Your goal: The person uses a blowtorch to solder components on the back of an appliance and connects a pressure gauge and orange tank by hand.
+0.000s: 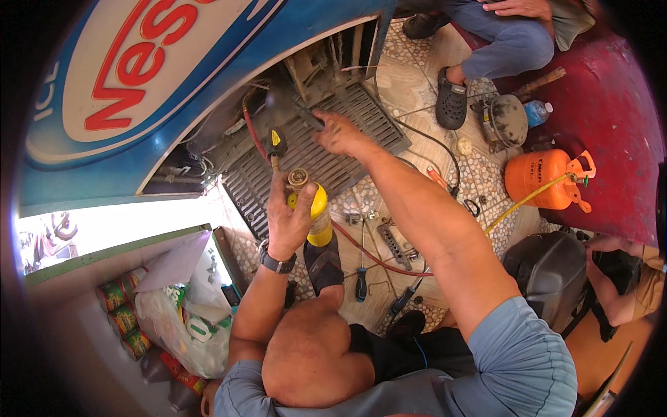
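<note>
Gripping the yellow gas cylinder (319, 217) near its brass valve (298, 178), the left hand (289, 219) holds it over the shoe (324, 265), presumably to keep it upright and steady. The right hand (338, 134) reaches over the slatted grille (367, 115), index finger extended; whether it pinches anything cannot be told.

Strong daylight enters from the left, where the gap (160, 217) burns out to flat white. The floor (415, 66) is brightly and softly lit, while the open bay (278, 80) of the cabinet (76, 184) sinks into shadow. The yellow cylinder (319, 219) and orange tank (538, 179) read vividly. Focus holds fairly well through the middle — finer detail in the bay is murky. Fisheye distortion bows the cabinet's edges, and the corners go black — with a bluish fringe along the left rim.
</note>
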`<action>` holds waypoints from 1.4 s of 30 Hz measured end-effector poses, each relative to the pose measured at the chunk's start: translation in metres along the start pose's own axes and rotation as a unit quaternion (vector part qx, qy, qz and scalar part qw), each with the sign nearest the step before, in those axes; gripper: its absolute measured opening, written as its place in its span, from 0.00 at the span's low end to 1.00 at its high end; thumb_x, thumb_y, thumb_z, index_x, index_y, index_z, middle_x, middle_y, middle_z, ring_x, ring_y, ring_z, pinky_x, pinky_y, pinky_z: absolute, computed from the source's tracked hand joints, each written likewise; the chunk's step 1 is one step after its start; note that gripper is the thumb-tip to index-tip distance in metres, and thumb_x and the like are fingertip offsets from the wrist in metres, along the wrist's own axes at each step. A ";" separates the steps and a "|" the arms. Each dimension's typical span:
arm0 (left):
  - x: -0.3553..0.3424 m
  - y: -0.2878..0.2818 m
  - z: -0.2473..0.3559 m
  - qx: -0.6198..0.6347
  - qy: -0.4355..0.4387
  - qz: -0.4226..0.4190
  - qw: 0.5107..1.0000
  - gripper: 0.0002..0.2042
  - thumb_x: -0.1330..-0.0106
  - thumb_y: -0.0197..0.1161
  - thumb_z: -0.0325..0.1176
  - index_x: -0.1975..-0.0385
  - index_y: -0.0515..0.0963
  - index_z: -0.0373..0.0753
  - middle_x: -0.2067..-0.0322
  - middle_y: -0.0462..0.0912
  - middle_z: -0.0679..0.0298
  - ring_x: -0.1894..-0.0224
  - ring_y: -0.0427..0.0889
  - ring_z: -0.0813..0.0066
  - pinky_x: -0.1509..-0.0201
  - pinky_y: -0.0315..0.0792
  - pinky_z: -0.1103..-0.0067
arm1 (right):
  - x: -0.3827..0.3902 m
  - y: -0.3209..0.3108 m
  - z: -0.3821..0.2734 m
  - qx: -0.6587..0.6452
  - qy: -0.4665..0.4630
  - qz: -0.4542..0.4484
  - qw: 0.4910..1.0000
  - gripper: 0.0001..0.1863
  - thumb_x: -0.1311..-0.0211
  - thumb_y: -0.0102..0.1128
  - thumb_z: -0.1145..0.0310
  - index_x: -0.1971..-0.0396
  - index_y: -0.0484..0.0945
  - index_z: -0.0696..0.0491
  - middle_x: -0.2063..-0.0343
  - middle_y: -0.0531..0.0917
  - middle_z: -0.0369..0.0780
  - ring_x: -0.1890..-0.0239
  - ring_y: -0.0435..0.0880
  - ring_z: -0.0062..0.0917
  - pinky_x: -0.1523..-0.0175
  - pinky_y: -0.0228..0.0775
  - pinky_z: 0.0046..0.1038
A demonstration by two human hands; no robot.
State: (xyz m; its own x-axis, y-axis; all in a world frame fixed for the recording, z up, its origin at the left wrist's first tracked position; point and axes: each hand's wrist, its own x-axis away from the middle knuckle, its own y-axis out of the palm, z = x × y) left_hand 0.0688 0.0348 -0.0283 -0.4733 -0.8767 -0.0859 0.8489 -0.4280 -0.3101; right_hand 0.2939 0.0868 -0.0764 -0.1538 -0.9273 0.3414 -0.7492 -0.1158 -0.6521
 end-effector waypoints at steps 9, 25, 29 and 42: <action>0.000 0.001 0.002 0.005 0.015 0.003 1.000 0.23 0.29 0.66 0.49 0.50 0.73 0.33 0.61 0.83 0.56 0.58 0.84 0.65 0.51 0.76 0.71 | -0.001 0.002 0.003 0.005 -0.007 0.003 1.000 0.39 0.32 0.57 0.52 0.26 0.60 0.55 0.30 0.67 0.51 0.29 0.68 0.41 0.26 0.59 0.30; 0.002 -0.002 0.006 0.000 -0.015 -0.011 1.000 0.25 0.29 0.64 0.52 0.50 0.73 0.34 0.57 0.81 0.60 0.55 0.80 0.72 0.47 0.73 0.74 | 0.003 0.000 -0.004 -0.023 0.027 -0.007 0.999 0.39 0.33 0.57 0.54 0.26 0.60 0.53 0.30 0.67 0.51 0.28 0.66 0.42 0.25 0.57 0.32; 0.001 -0.001 0.009 -0.006 -0.017 -0.002 1.000 0.25 0.29 0.64 0.54 0.50 0.73 0.34 0.58 0.81 0.60 0.55 0.80 0.71 0.48 0.73 0.74 | 0.002 0.000 -0.005 -0.019 0.019 -0.007 1.000 0.39 0.34 0.57 0.53 0.26 0.60 0.51 0.30 0.67 0.51 0.28 0.66 0.42 0.25 0.57 0.33; 0.002 0.002 0.003 -0.010 -0.001 0.015 1.000 0.23 0.30 0.66 0.47 0.50 0.73 0.32 0.61 0.83 0.53 0.58 0.84 0.63 0.51 0.76 0.70 | -0.002 0.002 -0.002 0.002 -0.004 -0.007 1.000 0.40 0.33 0.57 0.51 0.26 0.58 0.54 0.29 0.66 0.51 0.28 0.65 0.41 0.25 0.56 0.31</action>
State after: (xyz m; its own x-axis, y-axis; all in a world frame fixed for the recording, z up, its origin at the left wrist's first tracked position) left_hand 0.0704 0.0320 -0.0266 -0.4478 -0.8893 -0.0930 0.8577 -0.3977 -0.3259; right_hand 0.2914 0.0890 -0.0772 -0.1384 -0.9285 0.3445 -0.7485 -0.1297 -0.6503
